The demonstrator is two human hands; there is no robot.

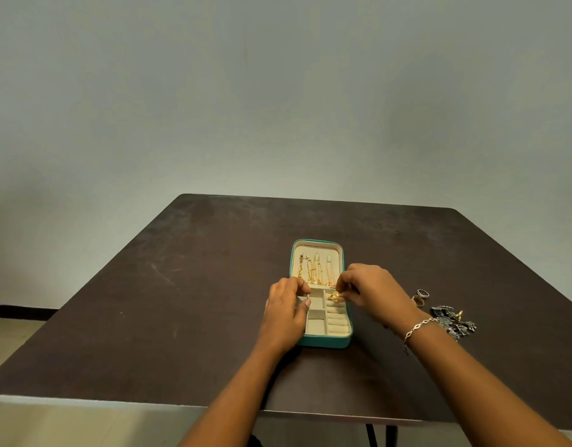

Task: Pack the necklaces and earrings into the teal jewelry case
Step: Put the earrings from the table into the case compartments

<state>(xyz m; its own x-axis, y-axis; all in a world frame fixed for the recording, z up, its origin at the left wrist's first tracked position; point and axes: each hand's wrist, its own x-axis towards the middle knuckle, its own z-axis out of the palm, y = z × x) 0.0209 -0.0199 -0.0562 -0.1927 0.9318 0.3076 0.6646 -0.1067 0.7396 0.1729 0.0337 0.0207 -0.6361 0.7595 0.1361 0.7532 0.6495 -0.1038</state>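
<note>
The teal jewelry case (323, 342) lies open in the middle of the dark table, its cream lining showing. Several gold necklaces (315, 271) hang on hooks in the lid half. My left hand (286, 312) grips the left side of the case's tray, thumb over the rim. My right hand (370, 290) pinches a small gold earring (334, 296) just above the upper right compartment of the tray. The lower compartments and ring rolls look empty.
To the right of the case lie two rings (420, 296) and a pile of dark silver jewelry with a gold piece (454, 321). A silver bracelet (418, 327) is on my right wrist. The table's (181, 285) near edge runs below my forearms.
</note>
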